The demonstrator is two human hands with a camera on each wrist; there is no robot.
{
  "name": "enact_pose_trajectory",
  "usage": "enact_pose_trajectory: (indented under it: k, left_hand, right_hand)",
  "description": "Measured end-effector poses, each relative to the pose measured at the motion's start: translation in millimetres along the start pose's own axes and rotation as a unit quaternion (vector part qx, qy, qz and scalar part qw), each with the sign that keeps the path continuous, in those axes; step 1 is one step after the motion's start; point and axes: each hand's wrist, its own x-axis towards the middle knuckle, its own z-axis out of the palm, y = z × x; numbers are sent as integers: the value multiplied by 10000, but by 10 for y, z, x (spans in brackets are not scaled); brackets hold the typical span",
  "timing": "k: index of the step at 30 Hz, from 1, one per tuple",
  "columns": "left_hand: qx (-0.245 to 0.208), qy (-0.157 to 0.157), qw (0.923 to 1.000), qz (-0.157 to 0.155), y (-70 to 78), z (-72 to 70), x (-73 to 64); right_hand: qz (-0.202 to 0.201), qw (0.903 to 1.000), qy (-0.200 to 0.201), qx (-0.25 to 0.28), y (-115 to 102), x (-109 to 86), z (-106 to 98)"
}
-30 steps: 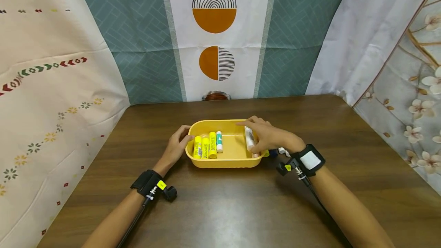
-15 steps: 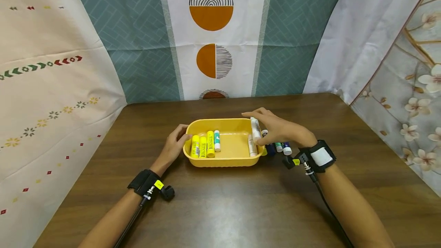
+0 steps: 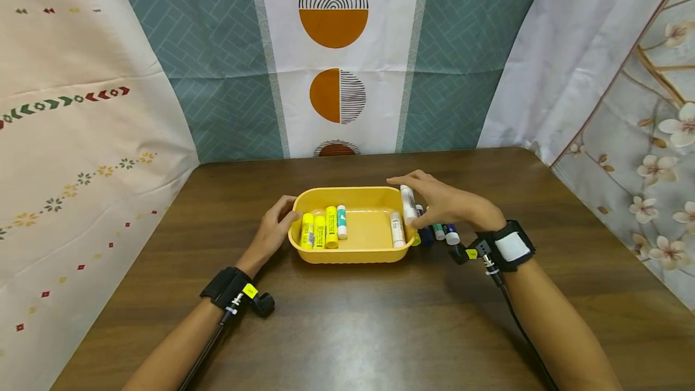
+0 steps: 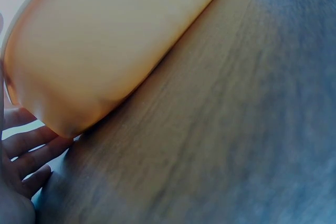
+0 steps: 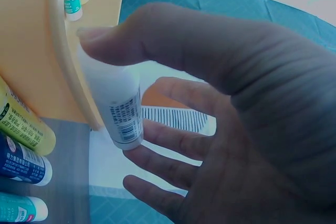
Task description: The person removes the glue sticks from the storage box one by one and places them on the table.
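Observation:
My right hand (image 3: 453, 205) pinches a white glue stick (image 3: 408, 203) between thumb and fingers, tilted above the right rim of a yellow plastic tray (image 3: 353, 256). In the right wrist view, the thumb lies on one end of this white glue stick (image 5: 113, 87) and fingers touch the other. My left hand (image 3: 269, 231) holds the tray's left end, thumb over the rim and fingers against the outer wall. Inside the tray, several yellow glue sticks (image 3: 332, 228) and a teal-and-white one (image 3: 341, 222) lie at the left. Another white glue stick (image 3: 397, 229) lies at the right.
Just right of the tray, more glue sticks lie on the brown wooden table (image 3: 347, 318): a yellow one (image 5: 26, 124), a navy one (image 5: 23, 162), a teal one (image 5: 21, 208) and a purple one (image 3: 451, 235). Patterned cloths (image 3: 222, 65) hang behind the table and at both sides.
My right hand has lifted the white glue stick and moved right, from inside the tray to over its right rim. Another white stick now shows in the tray. My left hand stays at the rim.

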Motion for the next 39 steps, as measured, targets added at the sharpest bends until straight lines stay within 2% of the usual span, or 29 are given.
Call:
enact_pose_trajectory:
  k: [6, 12, 20, 26, 33, 39]
  left_hand:
    - [-60, -131, 9999, -92, 336, -31, -78]
    - [-60, -118, 9999, -91, 344, -46, -77]
    - [-11, -132, 9998, -115, 358, -48, -83]
    - [-4, -172, 9997, -146, 352, -39, -81]
    - [-33, -146, 9998, -102, 353, -46, -77]
    - [-8, -124, 9999, 0, 334, -42, -69]
  right_hand:
    - [13, 10000, 2, -16, 1, -24, -22]
    - [-41, 10000, -41, -18, 12, -42, -64]
    - [291, 9992, -243, -85, 27, -80, -99]
    - [344, 9983, -385, -263, 53, -115, -103]
    - [702, 9956, -539, -298, 70, -111, -91]
    - [609, 9960, -594, -264, 91, -111, -77]
